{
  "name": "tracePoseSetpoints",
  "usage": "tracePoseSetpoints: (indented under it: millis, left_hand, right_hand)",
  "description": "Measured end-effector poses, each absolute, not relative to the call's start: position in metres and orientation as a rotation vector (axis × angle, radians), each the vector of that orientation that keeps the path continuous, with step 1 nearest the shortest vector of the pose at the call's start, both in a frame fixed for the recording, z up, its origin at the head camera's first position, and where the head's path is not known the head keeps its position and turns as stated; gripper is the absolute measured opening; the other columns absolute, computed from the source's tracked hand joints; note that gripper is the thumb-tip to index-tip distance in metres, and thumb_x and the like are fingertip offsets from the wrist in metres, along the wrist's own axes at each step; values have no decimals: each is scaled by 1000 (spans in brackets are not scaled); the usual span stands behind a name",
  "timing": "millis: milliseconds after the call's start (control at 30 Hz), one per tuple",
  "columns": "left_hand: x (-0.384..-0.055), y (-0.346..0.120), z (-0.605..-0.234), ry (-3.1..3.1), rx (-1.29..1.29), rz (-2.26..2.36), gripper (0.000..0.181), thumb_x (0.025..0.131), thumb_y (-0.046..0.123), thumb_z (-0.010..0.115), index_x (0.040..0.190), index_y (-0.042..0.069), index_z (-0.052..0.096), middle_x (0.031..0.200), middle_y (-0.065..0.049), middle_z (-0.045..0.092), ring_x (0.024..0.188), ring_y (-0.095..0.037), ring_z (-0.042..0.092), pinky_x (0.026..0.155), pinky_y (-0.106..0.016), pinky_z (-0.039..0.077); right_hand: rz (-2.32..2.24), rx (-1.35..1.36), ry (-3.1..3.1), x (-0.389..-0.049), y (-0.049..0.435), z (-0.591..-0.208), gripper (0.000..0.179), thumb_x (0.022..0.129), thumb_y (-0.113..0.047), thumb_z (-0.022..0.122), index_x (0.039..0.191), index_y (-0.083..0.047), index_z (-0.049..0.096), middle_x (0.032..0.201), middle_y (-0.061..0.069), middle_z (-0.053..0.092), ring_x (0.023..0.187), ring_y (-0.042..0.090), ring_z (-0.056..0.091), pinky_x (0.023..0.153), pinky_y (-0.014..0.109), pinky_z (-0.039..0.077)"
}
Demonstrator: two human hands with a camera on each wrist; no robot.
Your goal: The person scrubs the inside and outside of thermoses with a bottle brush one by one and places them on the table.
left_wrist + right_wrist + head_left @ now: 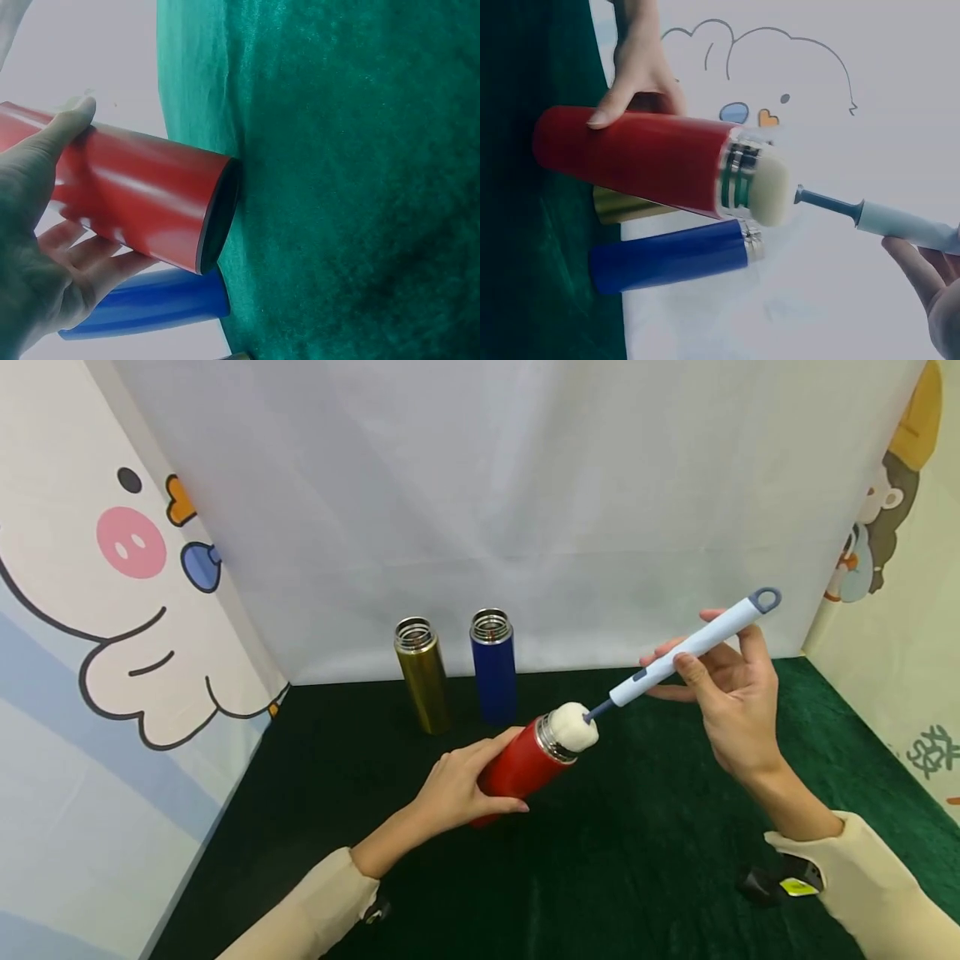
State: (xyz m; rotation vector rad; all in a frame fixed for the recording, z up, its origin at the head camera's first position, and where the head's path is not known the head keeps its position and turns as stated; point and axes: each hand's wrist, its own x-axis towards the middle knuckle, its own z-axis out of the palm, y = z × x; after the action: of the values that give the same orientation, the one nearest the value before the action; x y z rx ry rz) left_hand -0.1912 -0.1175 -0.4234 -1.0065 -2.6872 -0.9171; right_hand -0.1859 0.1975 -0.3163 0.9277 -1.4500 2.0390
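Note:
A red thermos bottle (521, 767), its steel neck bare, is tilted up to the right. My left hand (459, 785) grips it around the body, thumb on the near side; its dark base (219, 217) shows in the left wrist view. At the mouth sits the white sponge head (573, 727) of a bottle brush, wider than the opening; whether part is inside I cannot tell. My right hand (731, 702) pinches the pale blue brush handle (678, 653) between thumb and fingers, other fingers spread. The handle slants up to a ring at its end.
Behind, a gold bottle (422, 681) and a blue bottle (495, 672) stand upright and uncapped on the dark green cloth (637, 860). A white curtain (525, 510) hangs at the back. Printed cartoon panels flank both sides, the left panel (112, 635) being nearer the bottles.

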Motion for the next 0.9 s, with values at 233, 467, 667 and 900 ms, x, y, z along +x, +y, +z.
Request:
tracePoseSetpoints:
  millis: [233, 467, 667, 900]
  left_hand:
    - [-195, -116, -422, -2676, -1042, -928, 91, 80, 42, 87, 157, 26, 40, 132, -6, 69, 111, -22, 71, 92, -43, 60]
    - [-196, -114, -422, -2658, -1057, -900, 91, 79, 43, 87, 156, 31, 40, 132, -5, 71, 107, -21, 73, 89, -41, 61]
    - [-195, -113, -423, -2677, -1082, -873, 90, 80, 44, 86, 156, 32, 39, 135, -4, 70, 106, -21, 73, 88, -40, 61]
    - [-197, -113, -427, -2653, -1090, -866, 90, 81, 45, 85, 157, 29, 39, 135, -4, 69, 107, -20, 73, 88, -40, 61]
  right_hand:
    - [2002, 818, -1394, -185, 203, -317, 45, 97, 18, 49, 139, 3, 41, 103, 16, 76, 93, 25, 78, 73, 36, 63]
    - [1964, 845, -1473, -189, 202, -328, 43, 97, 17, 52, 135, 3, 42, 104, 13, 77, 94, 22, 78, 73, 34, 63]
    - [1942, 842, -1536, -189, 200, -340, 43, 97, 16, 52, 136, 1, 41, 106, 9, 77, 94, 19, 78, 73, 33, 63]
    - [1983, 829, -1483, -189, 197, -344, 43, 95, 18, 54, 134, 3, 45, 104, 10, 78, 93, 22, 78, 73, 33, 63]
